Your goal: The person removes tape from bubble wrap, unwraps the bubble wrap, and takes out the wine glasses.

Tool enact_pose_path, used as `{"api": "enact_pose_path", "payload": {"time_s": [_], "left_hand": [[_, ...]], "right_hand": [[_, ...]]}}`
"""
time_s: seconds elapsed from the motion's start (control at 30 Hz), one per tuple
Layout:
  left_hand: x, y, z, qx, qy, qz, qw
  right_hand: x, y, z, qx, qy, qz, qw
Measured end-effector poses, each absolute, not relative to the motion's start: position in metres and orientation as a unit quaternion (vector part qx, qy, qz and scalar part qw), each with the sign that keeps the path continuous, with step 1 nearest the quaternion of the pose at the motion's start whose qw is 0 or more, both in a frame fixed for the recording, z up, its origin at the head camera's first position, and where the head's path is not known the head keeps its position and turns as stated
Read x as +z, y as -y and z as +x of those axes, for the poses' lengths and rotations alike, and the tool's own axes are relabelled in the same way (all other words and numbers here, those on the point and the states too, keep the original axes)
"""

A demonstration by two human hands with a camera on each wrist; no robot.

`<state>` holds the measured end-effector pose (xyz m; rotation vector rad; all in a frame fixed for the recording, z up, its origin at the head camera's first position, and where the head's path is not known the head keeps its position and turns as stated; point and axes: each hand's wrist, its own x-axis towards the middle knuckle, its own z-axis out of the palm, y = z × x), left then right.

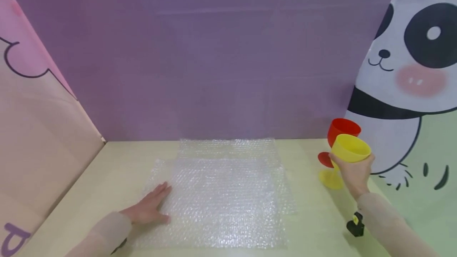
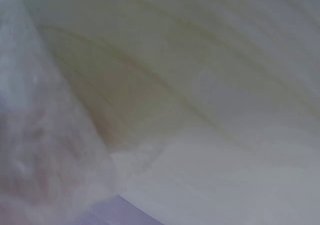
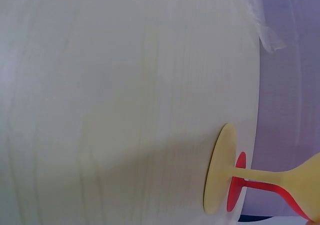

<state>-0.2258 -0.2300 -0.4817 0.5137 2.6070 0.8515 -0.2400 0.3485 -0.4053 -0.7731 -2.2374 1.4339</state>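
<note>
In the head view a yellow plastic goblet (image 1: pixel 351 150) is gripped round its bowl by my right hand (image 1: pixel 355 171). Its stem and foot also show in the right wrist view, where the yellow goblet (image 3: pixel 220 170) overlaps a red goblet (image 3: pixel 237 182). That red goblet (image 1: pixel 339 130) stands upright just behind the yellow one. My left hand (image 1: pixel 150 205) lies with fingers spread on the left part of the bubble wrap (image 1: pixel 221 197), which is spread flat in overlapping sheets. Blurred bubble wrap (image 2: pixel 45 135) fills the left of the left wrist view.
The pale wooden table (image 1: pixel 307 225) ends at a purple backdrop (image 1: pixel 214 58). A panel with a panda picture (image 1: pixel 400 78) borders the right side, and a pink and cream panel (image 1: pixel 39 130) borders the left.
</note>
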Motion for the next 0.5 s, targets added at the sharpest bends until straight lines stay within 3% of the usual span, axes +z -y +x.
{"api": "enact_pose_path", "payload": {"time_s": [0.5], "left_hand": [[-0.4807,0.2255,-0.2299,0.285,-0.925,0.188,0.17]], "right_hand": [[-0.4116,-0.35,-0.2334,0.526,0.788,-0.266,0.177]]}}
